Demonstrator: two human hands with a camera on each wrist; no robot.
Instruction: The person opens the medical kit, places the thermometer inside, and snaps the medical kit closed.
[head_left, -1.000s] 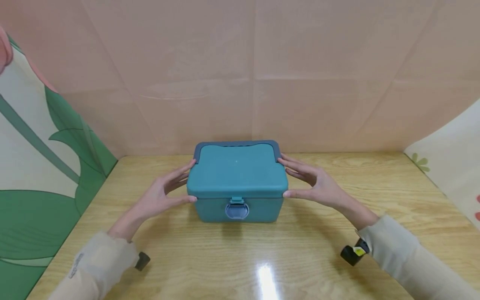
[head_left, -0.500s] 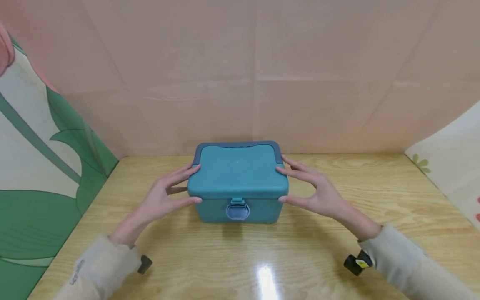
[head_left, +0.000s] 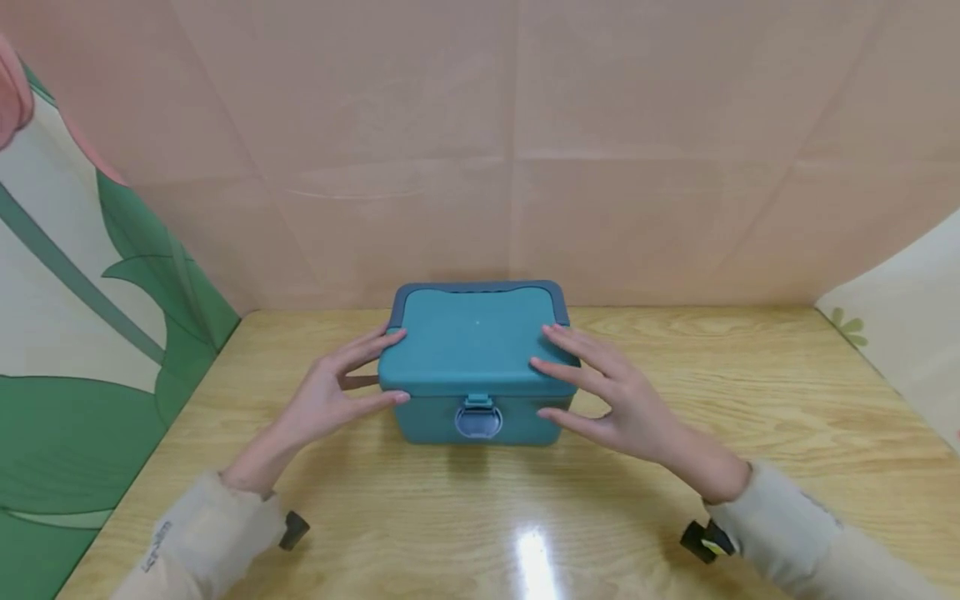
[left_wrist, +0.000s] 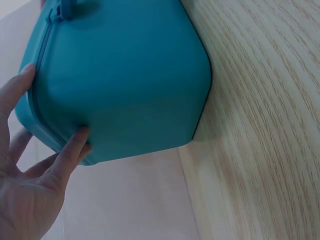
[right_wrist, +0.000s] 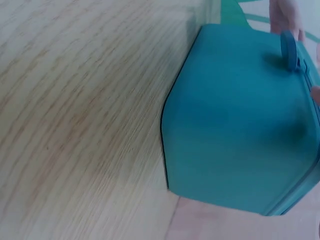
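A teal plastic storage box (head_left: 465, 354) with its lid down stands on the table, its grey-blue handle (head_left: 399, 304) folded flat along the back of the lid. On the front hangs a bluish latch (head_left: 478, 422), which juts out from the face in the right wrist view. My left hand (head_left: 318, 404) holds the left front corner, thumb at the lid's front seam and fingers on the side and top edge. My right hand (head_left: 637, 408) is spread at the right front corner, fingers over the lid and thumb in front of the face. Only a fingertip (right_wrist: 316, 94) of it shows in the right wrist view.
The wood-grain table (head_left: 420, 517) extends around the box on both sides and in front. Close behind it rises a pinkish cloth backdrop (head_left: 510, 208). A leaf-patterned cloth (head_left: 60, 442) borders the left side, and a pale one (head_left: 915, 333) the right.
My right hand has moved left and toward me from the box's right edge, its fingers now over the lid's front right. My left fingers have shifted slightly further onto the left corner.
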